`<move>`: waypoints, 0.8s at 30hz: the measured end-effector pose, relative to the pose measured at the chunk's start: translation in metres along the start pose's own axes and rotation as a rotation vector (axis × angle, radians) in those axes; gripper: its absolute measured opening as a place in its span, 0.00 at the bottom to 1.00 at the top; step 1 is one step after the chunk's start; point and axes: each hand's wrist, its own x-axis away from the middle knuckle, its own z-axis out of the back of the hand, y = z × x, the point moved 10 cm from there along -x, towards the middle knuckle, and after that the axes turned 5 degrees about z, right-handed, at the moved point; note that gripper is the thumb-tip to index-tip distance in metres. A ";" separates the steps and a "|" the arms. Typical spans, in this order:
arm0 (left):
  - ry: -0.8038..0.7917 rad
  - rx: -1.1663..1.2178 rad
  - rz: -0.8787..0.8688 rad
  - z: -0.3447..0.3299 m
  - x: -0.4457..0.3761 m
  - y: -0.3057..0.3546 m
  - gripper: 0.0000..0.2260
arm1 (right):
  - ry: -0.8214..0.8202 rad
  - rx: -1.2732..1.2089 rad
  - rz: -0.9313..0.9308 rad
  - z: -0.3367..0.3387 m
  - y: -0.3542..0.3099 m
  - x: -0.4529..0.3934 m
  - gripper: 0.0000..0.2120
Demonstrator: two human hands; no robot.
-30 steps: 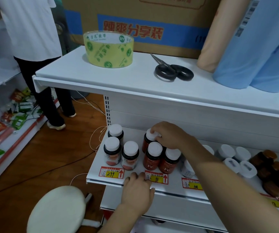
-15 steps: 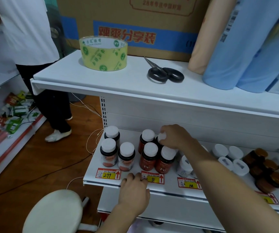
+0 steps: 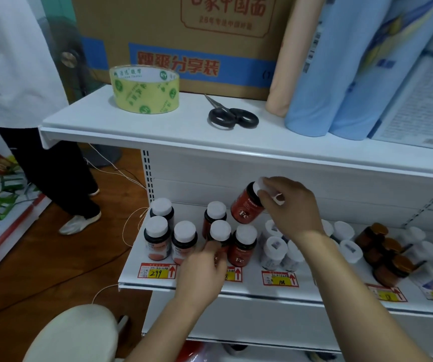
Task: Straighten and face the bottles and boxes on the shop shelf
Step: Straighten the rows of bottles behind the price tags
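Shelf: the white shop shelf (image 3: 249, 284) carries clusters of white-capped bottles behind red and yellow price tags; half a second ago every red bottle stood on it, now one is off the board
Right hand: the right hand (image 3: 292, 205) has come up from the back of the red cluster and now grips the cap end of a lifted red bottle (image 3: 246, 206), which hangs tilted in the air above the others with its "Fe" label turned outward
Left hand: the left hand (image 3: 202, 278), which rested on the shelf's front edge a moment ago, has moved up and now pinches the body of the front red bottle (image 3: 219, 237)
Red cluster: another front red bottle (image 3: 242, 248) stands upright showing "Fe", and a rear one (image 3: 215, 215) stands behind the pinched bottle
Neighbours: dark bottles (image 3: 158, 239) stand to the left, pale ones (image 3: 272, 253) to the right, brown jars (image 3: 382, 248) further along
Meaning: the work has passed from nudging caps to re-seating; likely the lifted bottle goes back upright, label forward, in the gap behind the front row
Risk: a tilted bottle held by its cap could slip or knock a neighbour
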 end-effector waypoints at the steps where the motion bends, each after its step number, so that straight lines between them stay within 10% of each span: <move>1: -0.002 0.109 0.042 0.006 -0.002 0.003 0.08 | 0.022 -0.035 -0.032 0.007 -0.002 0.007 0.13; 10: -0.023 1.080 0.312 0.016 0.038 0.025 0.05 | 0.243 -0.435 -0.360 0.040 -0.009 0.071 0.10; 24: 0.199 1.146 0.276 0.046 0.063 0.033 0.13 | 0.347 -0.687 -0.424 0.029 -0.015 0.121 0.11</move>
